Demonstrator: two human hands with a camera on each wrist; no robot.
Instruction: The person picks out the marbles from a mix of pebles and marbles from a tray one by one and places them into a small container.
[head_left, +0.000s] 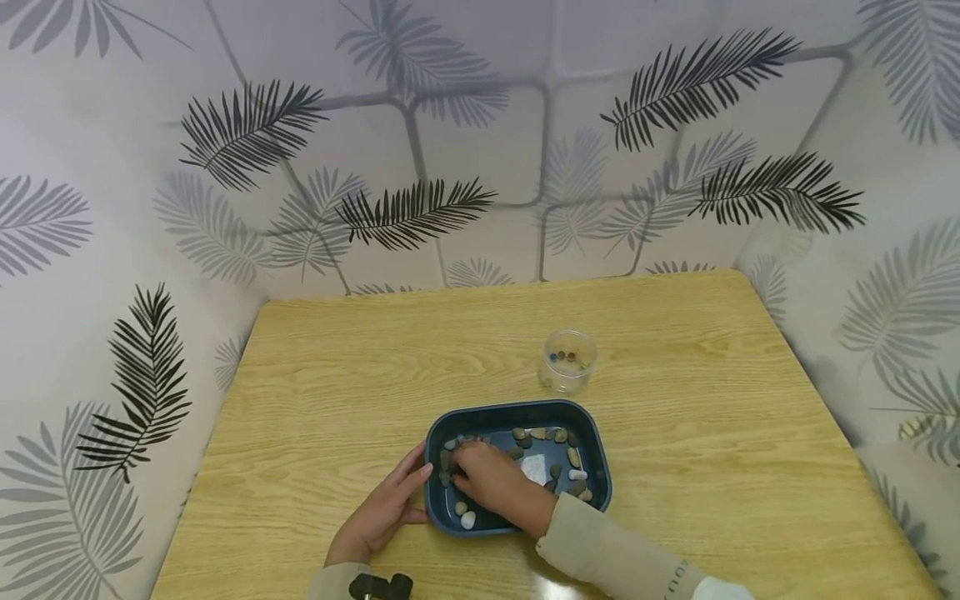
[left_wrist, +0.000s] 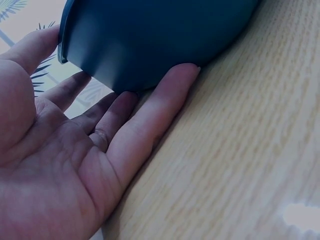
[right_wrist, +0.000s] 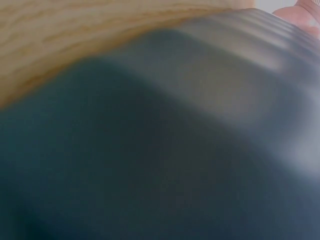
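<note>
A dark blue rectangular tray [head_left: 517, 406] with rounded corners holds several small stones [head_left: 538, 433], grey, tan and white. My left hand [head_left: 386, 508] steadies its left end; in the left wrist view that hand [left_wrist: 90, 145] has fingers fairly straight, their tips at the tray's outer wall [left_wrist: 150, 40] and thumb near the rim. My right hand [head_left: 491, 479] reaches inside over the stones at the left end, fingers bent downward. Its fingertips are mostly hidden, so I cannot tell whether they pinch a stone. Close and blurred, the tray's side [right_wrist: 150, 150] fills the right wrist view.
Behind the tray stands a clear round cup [head_left: 567, 383] with several small coloured beads [head_left: 562, 356] in it. The wood-grain table [head_left: 360, 358] meets walls covered in leaf-patterned material [head_left: 480, 150] at the back and sides.
</note>
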